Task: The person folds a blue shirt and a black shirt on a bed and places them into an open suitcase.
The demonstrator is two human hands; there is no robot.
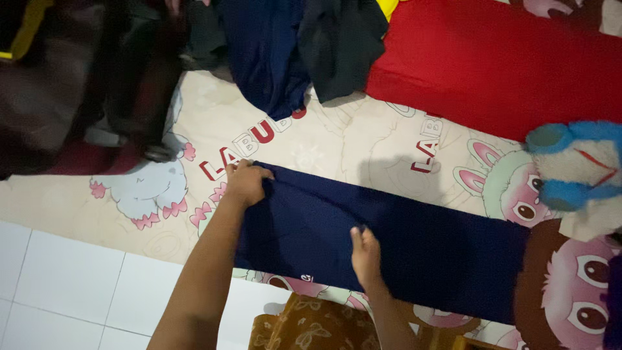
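We see a long navy blue cloth garment spread flat across a cream printed mat with cartoon rabbit figures, which lies on a white tiled floor. The garment runs from the left middle of the scene towards the near right.

Our left hand grips the far left corner of the navy garment, fingers curled shut on a pinch of the fabric. Our right hand lies on the garment near its near edge, fingers loosely bent and pressing on the cloth; we cannot tell whether it pinches any fabric.

At the far edge of the mat lies a heap of dark clothes: a second navy blue piece and a black piece just beside it. To the right of them a broad red cloth covers the far right of the mat. At the right edge sits a plush toy in blue and grey-white. Near us, below the garment, shows a brown patterned fabric.
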